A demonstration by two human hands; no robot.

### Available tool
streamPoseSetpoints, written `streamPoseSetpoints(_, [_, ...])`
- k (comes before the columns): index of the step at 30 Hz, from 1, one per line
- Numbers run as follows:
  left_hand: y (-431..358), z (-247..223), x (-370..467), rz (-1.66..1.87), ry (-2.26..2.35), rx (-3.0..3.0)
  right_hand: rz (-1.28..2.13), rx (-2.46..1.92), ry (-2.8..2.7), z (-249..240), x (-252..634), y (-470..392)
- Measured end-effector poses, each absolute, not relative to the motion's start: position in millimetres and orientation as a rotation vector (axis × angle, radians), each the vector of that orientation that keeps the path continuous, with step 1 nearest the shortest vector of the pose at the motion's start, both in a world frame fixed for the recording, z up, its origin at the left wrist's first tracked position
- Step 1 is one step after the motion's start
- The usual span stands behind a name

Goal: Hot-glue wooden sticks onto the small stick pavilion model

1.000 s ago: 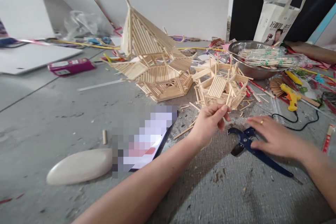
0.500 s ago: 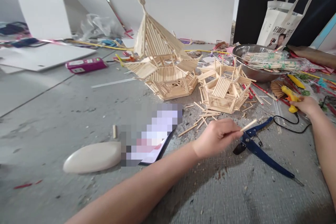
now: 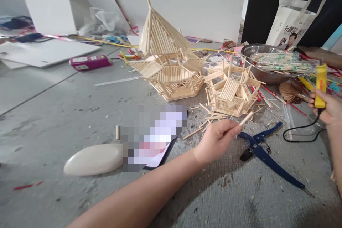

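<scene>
My left hand (image 3: 217, 139) pinches a short wooden stick (image 3: 246, 118), its free end tilted up and to the right. At the right edge, my right hand (image 3: 327, 105) is closed around a yellow glue gun (image 3: 321, 85) with a black cord. Blue cutting pliers (image 3: 269, 158) lie with handles spread on the grey floor between my hands. Beyond my left hand sits a low open frame of wooden sticks (image 3: 231, 91). Left of it stands a taller stick model (image 3: 171, 73) with a pointed roof. Loose cut sticks (image 3: 195, 132) lie before the frame.
A phone (image 3: 160, 142), partly blurred out, lies beside a pale oval object (image 3: 93, 159). At the back right are a metal bowl (image 3: 267, 74) of packaged sticks and a white bag (image 3: 291, 21). A purple pack (image 3: 91, 62) and white boards (image 3: 50, 51) are at the left.
My right hand has lifted the glue gun and moved it right, turning it upright. My left hand has shifted slightly left with the stick. The view has shifted a little.
</scene>
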State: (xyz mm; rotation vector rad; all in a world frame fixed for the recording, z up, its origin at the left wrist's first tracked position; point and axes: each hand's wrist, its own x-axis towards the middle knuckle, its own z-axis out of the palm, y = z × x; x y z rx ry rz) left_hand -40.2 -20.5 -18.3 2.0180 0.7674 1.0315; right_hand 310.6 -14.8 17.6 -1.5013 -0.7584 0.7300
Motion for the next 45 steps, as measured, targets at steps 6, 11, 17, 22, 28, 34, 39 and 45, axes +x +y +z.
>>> streamPoseSetpoints(6, [-14.0,-18.5,-36.9,0.877,0.878,1.431,0.996,-1.206,-0.952,49.9,253.4,-14.6])
streamPoseSetpoints(11, [-13.3,-17.1,-36.9,0.845,0.808,1.364,1.129,-1.134,-1.056,60.8,217.2,-19.4])
streamPoseSetpoints(17, [-10.8,-19.8,-38.5,0.789,0.725,1.298,1.079,-1.151,-1.278,48.6,202.3,-34.2])
streamPoseSetpoints(22, [-9.6,-23.4,-39.4,0.761,0.708,1.305,1.155,-1.157,-1.464,40.2,205.1,-38.5])
streamPoseSetpoints(28, [-8.8,-24.1,-39.4,0.794,0.729,1.367,1.239,-1.134,-1.580,35.8,205.4,-42.2])
streamPoseSetpoints(34, [-8.4,-28.6,-38.4,0.944,0.877,1.480,1.232,-1.168,-1.594,34.2,204.0,-46.2])
streamPoseSetpoints(39, [-6.4,-33.2,-38.7,1.022,0.955,1.494,1.213,-1.223,-1.579,35.9,203.1,-48.7])
streamPoseSetpoints(45, [-5.3,-36.4,-39.6,1.022,0.939,1.592,1.223,-1.259,-1.561,36.4,200.2,-47.9])
